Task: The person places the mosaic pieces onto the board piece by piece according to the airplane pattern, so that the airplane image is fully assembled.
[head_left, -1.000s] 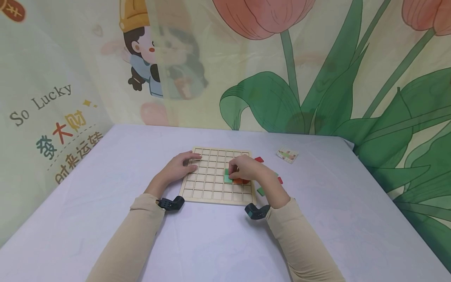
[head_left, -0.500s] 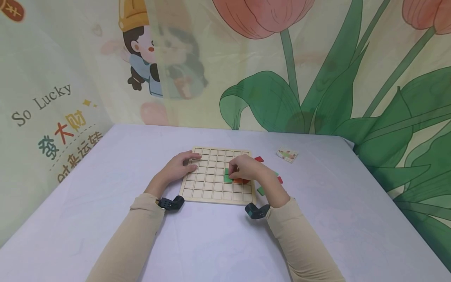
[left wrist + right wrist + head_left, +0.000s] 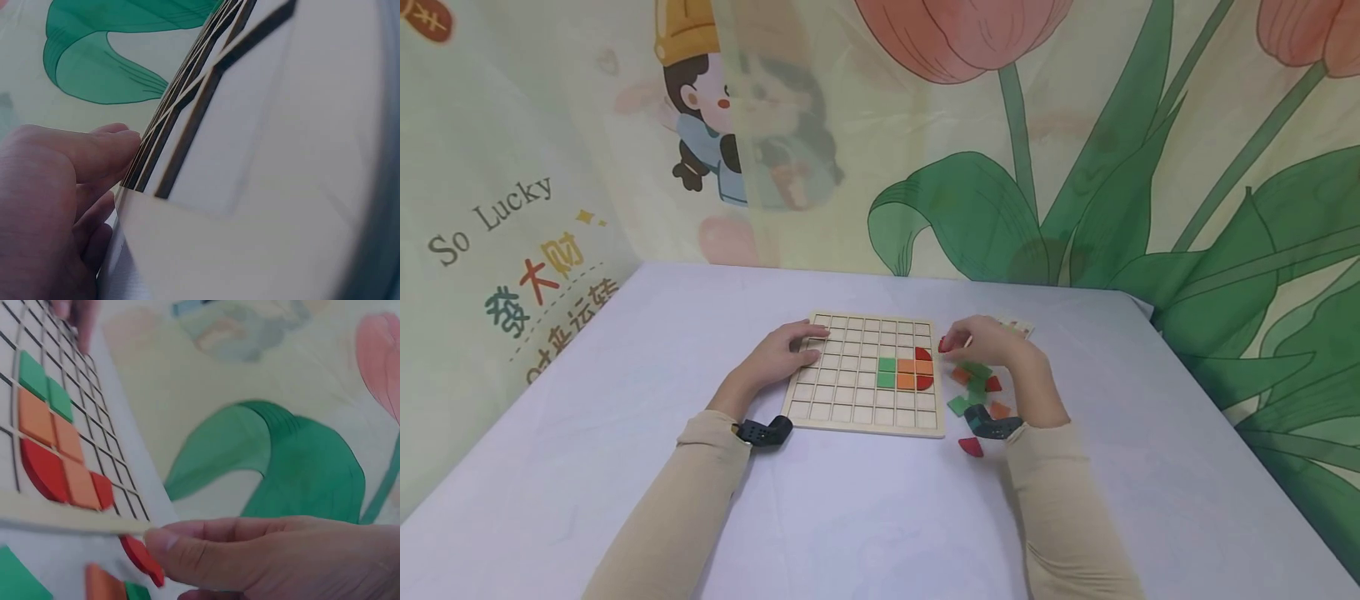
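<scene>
A wooden grid board (image 3: 842, 400) lies on the table in the head view. My left hand (image 3: 782, 354) rests on its left edge with loosely bent fingers; in the left wrist view those fingers (image 3: 112, 147) touch the rim. Two green square tiles (image 3: 887, 372), several orange square tiles (image 3: 906, 382) and two red quarter-round tiles (image 3: 923, 382) sit in the board's right cells. Just beyond the right edge, my right hand (image 3: 988, 342) pinches another red tile (image 3: 142, 557) between thumb and fingertips. The fingers partly cover that tile.
Loose green tiles (image 3: 957, 406), orange tiles (image 3: 999, 410) and red tiles (image 3: 993, 383) lie right of the board, partly under my right wrist. One red tile (image 3: 971, 447) lies nearer. A patterned card (image 3: 1021, 328) is partly hidden behind my right hand.
My right hand has left the green tile on the board and moved right to a red tile beside it. The placed tiles and loose pile are now uncovered. My left hand stays put.
</scene>
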A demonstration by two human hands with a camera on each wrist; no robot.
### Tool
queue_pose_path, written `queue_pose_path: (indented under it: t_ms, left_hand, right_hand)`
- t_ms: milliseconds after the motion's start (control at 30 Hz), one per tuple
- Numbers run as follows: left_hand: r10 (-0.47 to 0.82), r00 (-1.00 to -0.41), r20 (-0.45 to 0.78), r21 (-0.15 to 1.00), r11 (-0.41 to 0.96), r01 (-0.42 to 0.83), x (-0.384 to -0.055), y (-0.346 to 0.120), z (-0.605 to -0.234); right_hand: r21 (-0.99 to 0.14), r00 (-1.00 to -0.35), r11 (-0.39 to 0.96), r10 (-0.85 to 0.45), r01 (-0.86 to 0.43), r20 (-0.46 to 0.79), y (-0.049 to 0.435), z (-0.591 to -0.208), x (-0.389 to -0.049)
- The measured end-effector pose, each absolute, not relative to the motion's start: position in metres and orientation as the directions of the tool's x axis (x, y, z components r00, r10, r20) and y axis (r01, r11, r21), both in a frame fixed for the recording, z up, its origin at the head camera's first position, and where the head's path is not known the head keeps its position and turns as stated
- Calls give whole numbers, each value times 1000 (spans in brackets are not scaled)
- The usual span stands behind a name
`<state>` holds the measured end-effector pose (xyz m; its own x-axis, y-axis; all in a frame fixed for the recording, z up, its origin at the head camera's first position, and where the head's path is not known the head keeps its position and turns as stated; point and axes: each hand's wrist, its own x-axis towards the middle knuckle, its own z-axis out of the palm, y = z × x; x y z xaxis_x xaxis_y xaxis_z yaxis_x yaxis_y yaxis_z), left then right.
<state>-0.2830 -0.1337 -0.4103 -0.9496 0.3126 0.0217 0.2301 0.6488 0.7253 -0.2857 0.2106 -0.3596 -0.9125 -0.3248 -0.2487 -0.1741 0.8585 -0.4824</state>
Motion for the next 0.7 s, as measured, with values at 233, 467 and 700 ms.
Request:
queue_pose_path:
  t_ms: [233,467,700]
  left_hand:
    - [308,-951,15,718,659,225,-283,-134,-410]
    - [309,-951,18,724,652,225,-283,-135,-410]
    - [304,-953,13,718,660,221,-283,-134,-410]
  right_hand:
    - [-444,-915,894,-228,-61,-333,243,-365,-286]
    - [-417,-894,909,-205,-23,-398,251,-370,-286]
    - [-416,-895,909,-211,-32,-392,250,-372,-287]
